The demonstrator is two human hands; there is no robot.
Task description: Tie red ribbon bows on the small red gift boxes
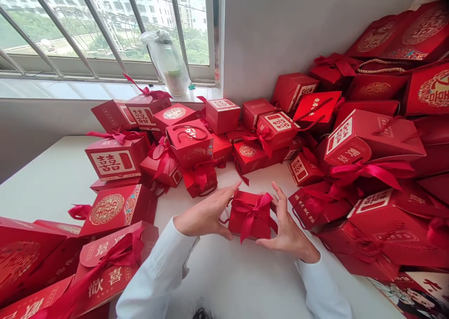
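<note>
A small red gift box (235,221) with a crimson ribbon bow (255,210) on top sits near the middle of the white table. My left hand (212,212) is at its left side, fingers stretched out and thumb toward the lower left corner. At the right side is my right hand (288,228), fingers spread and curved, its thumb by the lower right edge. Both hands frame the box; whether the fingertips press on it is hard to tell.
Red boxes with ribbons are piled behind (191,143), at the left (105,206) and high at the right (375,136). A plastic-wrapped cup (171,71) stands on the sill (70,89) by the barred window. A printed bag (417,291) lies lower right.
</note>
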